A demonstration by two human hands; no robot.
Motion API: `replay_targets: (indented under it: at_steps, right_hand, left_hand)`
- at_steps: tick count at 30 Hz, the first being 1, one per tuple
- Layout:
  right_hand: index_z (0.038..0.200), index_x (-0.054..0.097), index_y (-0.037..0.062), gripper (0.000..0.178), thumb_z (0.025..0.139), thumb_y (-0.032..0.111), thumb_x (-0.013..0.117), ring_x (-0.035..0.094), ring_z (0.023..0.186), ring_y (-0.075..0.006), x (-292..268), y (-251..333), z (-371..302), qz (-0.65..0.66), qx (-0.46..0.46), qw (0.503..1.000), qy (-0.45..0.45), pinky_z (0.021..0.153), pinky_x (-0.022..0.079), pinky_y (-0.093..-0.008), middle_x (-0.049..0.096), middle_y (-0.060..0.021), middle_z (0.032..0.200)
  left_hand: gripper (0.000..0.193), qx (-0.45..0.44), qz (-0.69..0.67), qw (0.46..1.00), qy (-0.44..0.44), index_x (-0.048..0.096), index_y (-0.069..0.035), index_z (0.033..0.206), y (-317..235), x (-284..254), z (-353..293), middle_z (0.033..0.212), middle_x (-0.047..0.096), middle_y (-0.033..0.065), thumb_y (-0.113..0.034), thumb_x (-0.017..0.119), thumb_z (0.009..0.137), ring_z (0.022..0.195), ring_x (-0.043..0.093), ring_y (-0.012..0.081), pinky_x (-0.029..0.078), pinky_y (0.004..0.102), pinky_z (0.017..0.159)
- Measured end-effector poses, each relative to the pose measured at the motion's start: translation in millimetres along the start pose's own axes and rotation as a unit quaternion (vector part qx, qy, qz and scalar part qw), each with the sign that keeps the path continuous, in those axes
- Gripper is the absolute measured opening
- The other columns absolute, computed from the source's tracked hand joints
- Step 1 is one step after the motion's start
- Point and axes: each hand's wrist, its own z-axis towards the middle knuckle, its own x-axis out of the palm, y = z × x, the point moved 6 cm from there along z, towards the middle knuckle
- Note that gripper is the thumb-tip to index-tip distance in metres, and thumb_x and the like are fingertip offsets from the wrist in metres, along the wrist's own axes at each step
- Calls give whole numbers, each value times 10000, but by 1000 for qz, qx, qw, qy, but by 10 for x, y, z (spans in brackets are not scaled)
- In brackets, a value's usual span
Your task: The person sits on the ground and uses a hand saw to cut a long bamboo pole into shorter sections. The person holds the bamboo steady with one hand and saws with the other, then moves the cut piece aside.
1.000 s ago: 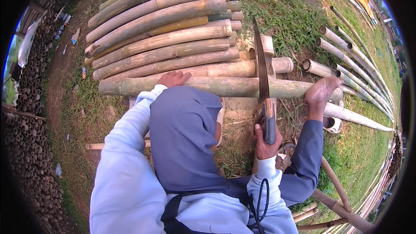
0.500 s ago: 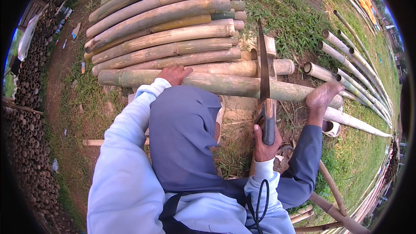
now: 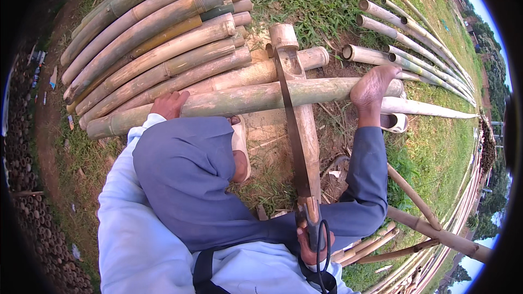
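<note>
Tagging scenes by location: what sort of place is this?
Probably an outdoor bamboo work yard: a stack of cut bamboo poles on grass, more poles beyond, and a long saw across one pole.

Grassy ground point(image 3: 327, 0) under stacked bamboo poles point(image 3: 158, 38)
</note>
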Motion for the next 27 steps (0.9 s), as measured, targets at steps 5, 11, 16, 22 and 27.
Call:
replay_targets:
  at_steps: [5,11,16,22,27]
  right_hand:
    - [1096,683,-31,206,897,3,725,586,718,-77,177,-27,665,76,2,997,13,663,491,-258,651,-8,787]
    - [1056,665,-49,180,952,82,732,566,770,-95,533,509,1808,66,-115,991,9,704,488,-284,662,-56,822]
    - [1234,652,-30,334,913,21,731,653,759,-129,204,115,603,4,-25,1000,15,734,524,-280,706,-67,884]
    - [1242,668,-34,378,871,-7,734,675,780,-99,-98,215,273,-15,-35,998,46,738,529,-269,724,-76,882]
    - [919,627,-30,177,937,103,741,498,653,-66,488,468,1726,75,-145,986,-13,599,424,-264,570,-1,719]
  left_hand:
    - [535,1,-2,999,34,535,-121,1257,-38,81,95,1032,674,203,-374,714,822,961,685,432,553,523,794]
    - [492,-1,-9,999,50,533,-117,1272,20,25,259,1030,687,224,-312,676,843,956,695,454,554,546,806]
    - [535,-10,-18,998,66,545,-119,1279,11,45,224,1057,685,228,-337,686,811,962,677,451,519,562,770]
    - [506,23,-10,1000,-7,535,-97,1187,34,70,213,950,652,197,-324,731,779,920,664,440,520,542,761]
    - [473,14,-14,999,42,541,-113,1258,5,58,284,1025,688,221,-257,646,820,947,675,457,529,531,775]
